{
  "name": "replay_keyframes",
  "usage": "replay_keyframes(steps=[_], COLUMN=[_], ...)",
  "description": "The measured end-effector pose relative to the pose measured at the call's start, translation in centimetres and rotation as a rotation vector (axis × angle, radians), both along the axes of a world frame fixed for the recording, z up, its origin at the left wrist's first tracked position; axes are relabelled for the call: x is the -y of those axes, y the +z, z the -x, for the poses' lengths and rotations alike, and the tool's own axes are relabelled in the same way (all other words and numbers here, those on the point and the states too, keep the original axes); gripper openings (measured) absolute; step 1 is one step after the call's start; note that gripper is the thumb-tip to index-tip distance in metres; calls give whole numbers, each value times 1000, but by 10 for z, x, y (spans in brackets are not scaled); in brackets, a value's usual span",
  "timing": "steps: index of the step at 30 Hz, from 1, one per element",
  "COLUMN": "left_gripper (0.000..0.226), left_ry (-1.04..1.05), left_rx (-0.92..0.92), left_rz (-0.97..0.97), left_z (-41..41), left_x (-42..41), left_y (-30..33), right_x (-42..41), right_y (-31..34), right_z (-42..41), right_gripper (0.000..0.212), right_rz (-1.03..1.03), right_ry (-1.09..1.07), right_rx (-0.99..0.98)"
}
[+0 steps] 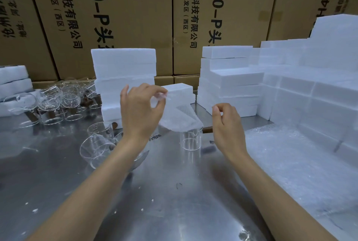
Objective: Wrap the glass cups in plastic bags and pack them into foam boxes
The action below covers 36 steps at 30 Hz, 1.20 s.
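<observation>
Up front, L hand (139, 109) raised pinching bag (180, 116).

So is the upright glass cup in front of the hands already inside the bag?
No, the bubble bag hangs above the glass cup, pinched by the left hand.

Shiny metal tabletop (58, 173), scuffed, small white crumbs on it, soft overhead glare near the bottom edge. Behind it a wall of tall brown cardboard cartons (124, 18) with black printed Chinese text and "4.0-P", packed side by side. Floor not visible.
</observation>
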<state>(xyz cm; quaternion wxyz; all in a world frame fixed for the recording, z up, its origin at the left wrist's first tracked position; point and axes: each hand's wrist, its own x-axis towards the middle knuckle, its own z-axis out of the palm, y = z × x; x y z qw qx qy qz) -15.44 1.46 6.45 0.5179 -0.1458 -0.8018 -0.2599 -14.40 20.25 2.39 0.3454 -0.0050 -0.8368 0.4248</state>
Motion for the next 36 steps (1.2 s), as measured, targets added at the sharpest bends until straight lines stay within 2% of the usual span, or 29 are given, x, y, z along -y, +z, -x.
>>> replay_keyframes(steps=[3, 5, 9, 12, 15, 17, 21, 24, 27, 30, 32, 36], left_gripper=[10, 19, 28, 21, 11, 11, 13, 15, 28, 40, 37, 39], left_ry=[31, 116, 215, 171, 136, 113, -6, -80, -86, -53, -71, -150], left_rx=[37, 62, 228, 417, 437, 378, 286, 455, 628, 695, 715, 775], left_rz=[-65, -37, 67, 182, 322, 401, 472, 474, 516, 665, 712, 589], left_z=[2, 4, 8, 10, 9, 7, 5, 2, 0, -1, 0, 2], left_x=[10, 16, 23, 25, 20, 16, 11, 3, -11, -28, -36, -38], left_y=[7, 9, 12, 15, 13, 10, 8, 2, -14, -35, -48, -62], right_x=[-5, -4, -5, -5, -2, -2, -3, -9, -19, -27, -29, -29], right_y=[-10, -16, -17, -18, -16, -15, -10, -3, 3, 9, 13, 17], right_z=[6, 8, 13, 14, 12, 12, 13, 12, 10, 7, 4, 0], right_gripper=[43, 49, 45, 38, 46, 44, 39, 35, 37, 35, 31, 28], right_rz=[-113, -132, -116, -104, -172, -87, 329, 540, 750, 888, 953, 1004], right_ry=[-6, 41, 76, 148, 188, 225, 236, 123, 10, -76, -113, -121], right_rx=[274, 370, 472, 549, 562, 540, 412, 263, 103, -19, -90, -160])
